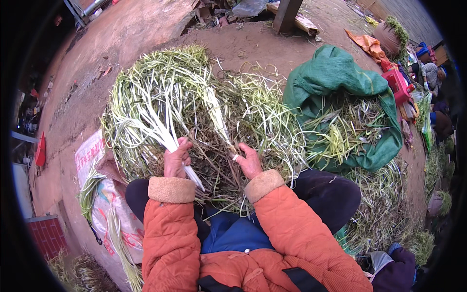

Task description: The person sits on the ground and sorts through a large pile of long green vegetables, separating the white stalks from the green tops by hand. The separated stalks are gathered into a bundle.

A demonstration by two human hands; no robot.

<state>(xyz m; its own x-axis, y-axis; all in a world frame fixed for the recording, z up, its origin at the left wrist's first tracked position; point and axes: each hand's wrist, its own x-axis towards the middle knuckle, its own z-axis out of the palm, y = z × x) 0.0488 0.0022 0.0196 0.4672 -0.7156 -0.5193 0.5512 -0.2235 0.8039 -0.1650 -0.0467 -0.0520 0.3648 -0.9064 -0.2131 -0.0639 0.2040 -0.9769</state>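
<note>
My left hand point(177, 157) is closed around a bundle of pale, white-stemmed leafy stalks point(160, 127), whose white ends stick out below the fist and whose leaves fan up to the left. To its right, my right hand point(249, 160), with a white band on one finger, grips the brownish root end of a second bunch of stalks point(217, 116) between thumb and fingers. Both hands are over a large heap of green and white stalks point(175, 65) with brown, withered matter in its middle, in front of my lap.
A green woven sack point(328, 80) holding stalks stands at the right, a pink stool point(397, 84) behind it. A printed white sack point(124, 219) with stalk bundles on it lies left. A wooden post point(288, 16) rises at the top. Other people sit at the far right and lower right.
</note>
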